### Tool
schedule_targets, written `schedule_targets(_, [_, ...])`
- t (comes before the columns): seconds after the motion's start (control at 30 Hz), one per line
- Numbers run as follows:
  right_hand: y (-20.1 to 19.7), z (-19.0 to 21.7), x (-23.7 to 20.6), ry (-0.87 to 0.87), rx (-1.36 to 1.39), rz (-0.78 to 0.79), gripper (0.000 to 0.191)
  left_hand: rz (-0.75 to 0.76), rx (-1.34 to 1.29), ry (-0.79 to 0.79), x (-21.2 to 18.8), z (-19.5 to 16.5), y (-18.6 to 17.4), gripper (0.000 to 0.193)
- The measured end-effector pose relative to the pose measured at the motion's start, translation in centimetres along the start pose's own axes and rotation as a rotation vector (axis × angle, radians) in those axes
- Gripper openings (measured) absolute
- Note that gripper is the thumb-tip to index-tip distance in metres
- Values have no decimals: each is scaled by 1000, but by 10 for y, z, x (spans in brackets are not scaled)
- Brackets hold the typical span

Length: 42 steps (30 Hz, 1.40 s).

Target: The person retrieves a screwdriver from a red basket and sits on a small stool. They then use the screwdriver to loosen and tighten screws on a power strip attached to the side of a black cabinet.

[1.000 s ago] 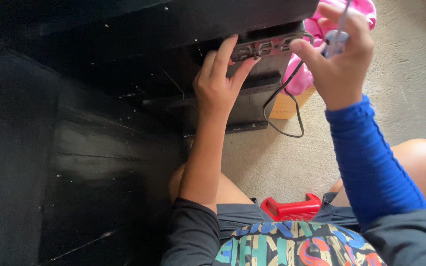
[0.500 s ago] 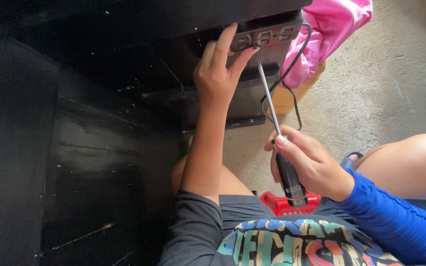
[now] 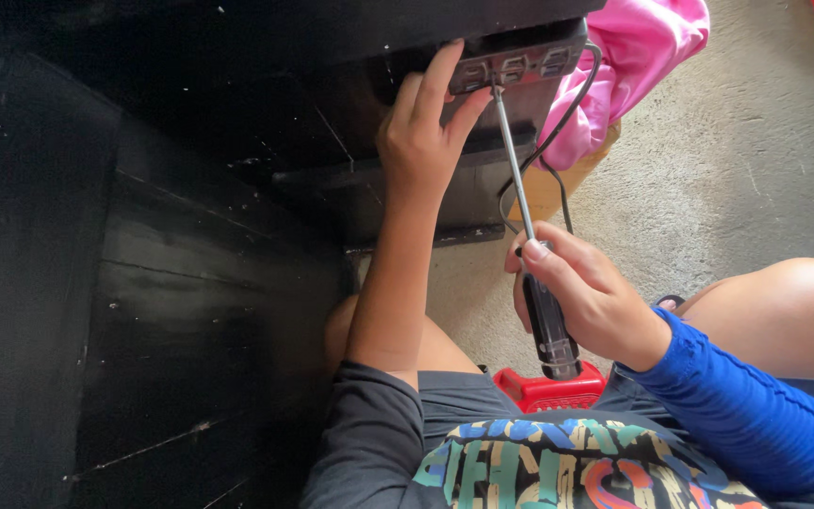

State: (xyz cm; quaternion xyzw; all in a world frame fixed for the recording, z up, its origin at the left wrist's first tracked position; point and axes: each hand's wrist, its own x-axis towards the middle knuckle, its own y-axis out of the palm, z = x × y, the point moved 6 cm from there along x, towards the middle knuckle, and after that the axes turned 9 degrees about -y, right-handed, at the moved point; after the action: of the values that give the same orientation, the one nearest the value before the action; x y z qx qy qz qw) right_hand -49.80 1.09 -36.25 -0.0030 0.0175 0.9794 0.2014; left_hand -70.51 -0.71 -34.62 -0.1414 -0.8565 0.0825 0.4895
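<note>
A large black wooden cabinet [image 3: 143, 283], scuffed and dusty, fills the left and far part of the view, its lower edge overhanging the grey concrete floor [image 3: 756, 188] that opens to the right. Against the cabinet's far right corner a bright pink cloth bundle [image 3: 633, 66] lies over a tan box [image 3: 558, 188], and a red plastic object [image 3: 550, 388] sits near, between the person's knees. Fixed to the cabinet's underside at the far edge is a dark power strip with a row of sockets [image 3: 520, 66], its black cable [image 3: 558, 132] looping down toward the floor. The left hand [image 3: 423, 141] reaches far, fingers spread and pressed flat on the strip's left end, steadying it. The right hand [image 3: 581, 297], in a blue sleeve, is wrapped firmly round the black handle of a long screwdriver with a slim steel shaft [image 3: 520, 198], whose tip touches the strip just right of the left fingers. Judging by this, the tool is seated and the turning is in hand; whether the fastener is loose or tight cannot be told. Room is tight on the left under the cabinet, with the cable just beside the shaft; the floor to the right gives the elbow free room.
</note>
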Motion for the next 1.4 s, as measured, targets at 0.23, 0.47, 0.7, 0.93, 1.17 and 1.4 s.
schedule_targets(0.23, [1, -7, 0, -9, 15, -5, 36, -24, 12, 35, -1, 6, -2, 57])
schedule_targets(0.47, [-4, -15, 11, -1, -5, -59, 35, -25, -2, 27, -2, 6, -6, 57])
schedule_targets(0.7, [4, -16, -6, -2, -25, -14, 33, -17, -9, 13, -2, 9, -7, 58])
schedule_targets(0.93, [5, -13, 0, -5, -27, -7, 34, -3, -11, 7, -2, 9, -8, 58])
schedule_targets(1.17, [3, -14, 2, 14, -42, -25, 32, -11, -9, 12, -1, 8, -7, 57])
schedule_targets(1.4, [5, -15, 4, -87, -224, -34, 30, -2, -19, 25, -2, 9, -7, 56])
